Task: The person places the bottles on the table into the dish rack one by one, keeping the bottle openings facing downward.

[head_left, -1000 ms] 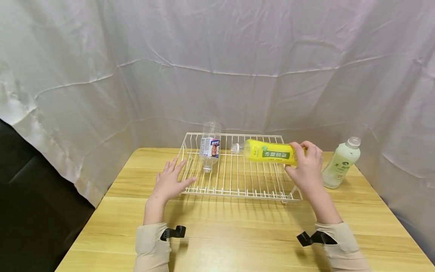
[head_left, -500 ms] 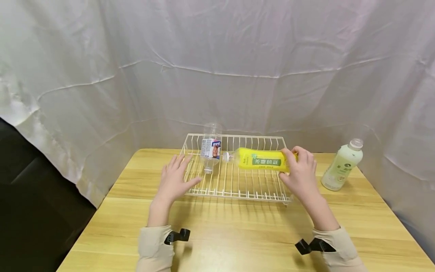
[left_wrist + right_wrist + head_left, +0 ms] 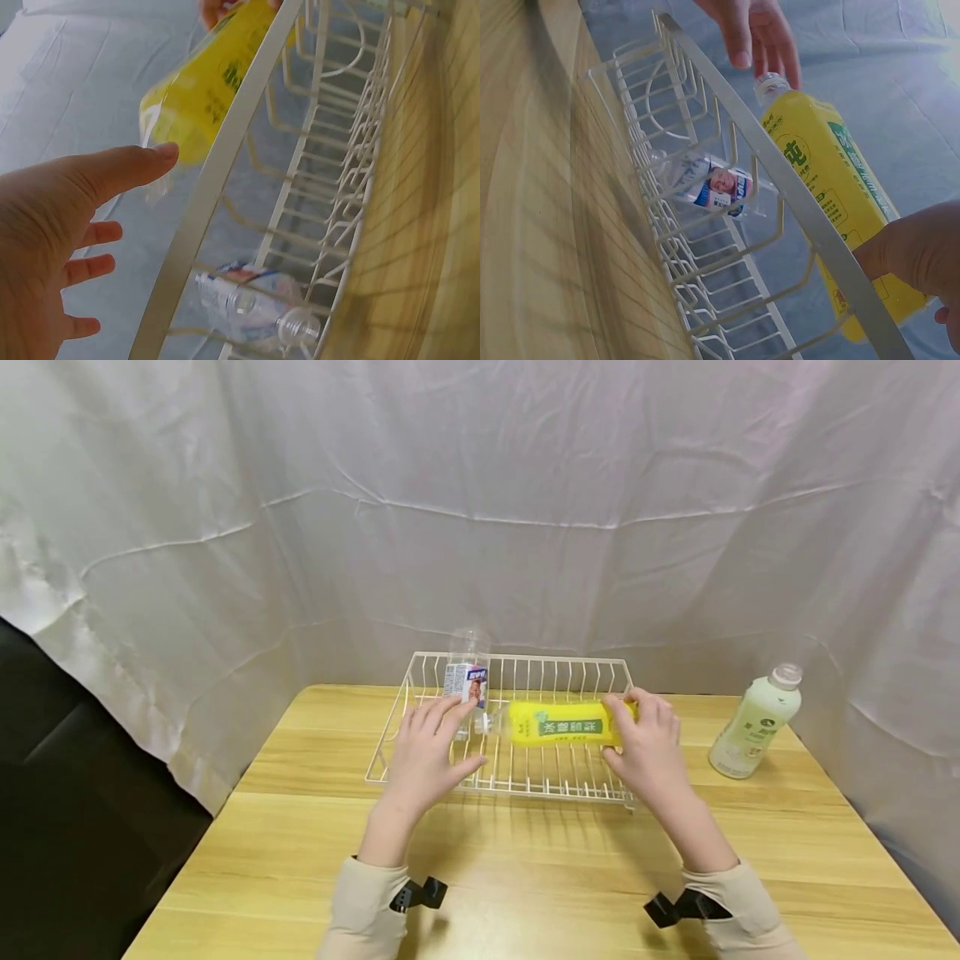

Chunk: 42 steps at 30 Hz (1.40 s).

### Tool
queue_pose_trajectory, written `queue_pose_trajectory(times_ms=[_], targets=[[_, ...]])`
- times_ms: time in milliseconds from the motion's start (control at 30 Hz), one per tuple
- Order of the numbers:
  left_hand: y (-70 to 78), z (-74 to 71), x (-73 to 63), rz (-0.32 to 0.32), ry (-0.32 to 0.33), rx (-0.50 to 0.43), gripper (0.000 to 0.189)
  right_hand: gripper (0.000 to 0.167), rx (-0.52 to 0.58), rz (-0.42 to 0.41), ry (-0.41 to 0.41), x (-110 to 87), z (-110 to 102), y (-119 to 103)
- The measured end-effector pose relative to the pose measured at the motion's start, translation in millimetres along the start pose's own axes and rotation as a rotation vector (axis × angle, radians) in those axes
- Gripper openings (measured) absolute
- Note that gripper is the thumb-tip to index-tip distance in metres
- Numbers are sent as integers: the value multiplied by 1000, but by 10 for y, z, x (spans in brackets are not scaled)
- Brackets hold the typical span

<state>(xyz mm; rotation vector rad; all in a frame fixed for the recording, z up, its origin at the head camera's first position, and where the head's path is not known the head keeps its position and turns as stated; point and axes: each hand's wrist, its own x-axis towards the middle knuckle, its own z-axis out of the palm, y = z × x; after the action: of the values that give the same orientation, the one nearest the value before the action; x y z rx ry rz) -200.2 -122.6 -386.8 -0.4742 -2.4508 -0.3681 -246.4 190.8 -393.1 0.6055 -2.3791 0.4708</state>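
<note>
My right hand (image 3: 651, 739) grips the base end of a yellow-labelled drink bottle (image 3: 558, 723), which lies sideways over a white wire rack (image 3: 540, 789). The bottle's clear neck points left. Close to that neck, my left hand (image 3: 426, 752) has its fingers spread, with the thumb apart from them and nothing held. In the left wrist view the thumb (image 3: 163, 152) overlaps the yellow bottle's shoulder end. A clear plastic bottle (image 3: 456, 681) with a blue and white label lies inside the rack at the left, partly hidden behind my left fingers in the head view.
To the right of the rack, a pale green bottle (image 3: 756, 722) stands on the wooden table (image 3: 540, 893). A grey-white curtain (image 3: 525, 510) hangs behind and along both sides. Something black (image 3: 75, 777) fills the lower left beyond the table's edge.
The yellow bottle has moved left and lower over the rack in my right hand. My left hand has moved right, toward its neck. Both the clear and green bottles stay in place.
</note>
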Motion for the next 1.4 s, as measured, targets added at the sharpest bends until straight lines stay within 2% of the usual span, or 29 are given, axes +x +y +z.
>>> queue_pose_trajectory(times_ms=[200,500,800,1000,1200,1300,1400], targets=[[112,50,4,54,33,14,78,72,-9,-32,-15,-16,5,-66],[155,82,15,92,35,-5,78,72,-21,-91,-47,-29,28,-169],[157,73,10,118,23,26,80,71,13,-167,17,-58,34,-281],[142,72,22,125,33,-19,77,74,24,-178,30,-52,-9,-308],[88,50,30,129,60,-61,74,78,123,-181,63,-5,-66,-285],[58,39,34,139,98,-79,74,83,234,-167,76,37,-102,-248],[31,30,38,145,145,-99,74,91,395,-96,40,64,-147,-207]])
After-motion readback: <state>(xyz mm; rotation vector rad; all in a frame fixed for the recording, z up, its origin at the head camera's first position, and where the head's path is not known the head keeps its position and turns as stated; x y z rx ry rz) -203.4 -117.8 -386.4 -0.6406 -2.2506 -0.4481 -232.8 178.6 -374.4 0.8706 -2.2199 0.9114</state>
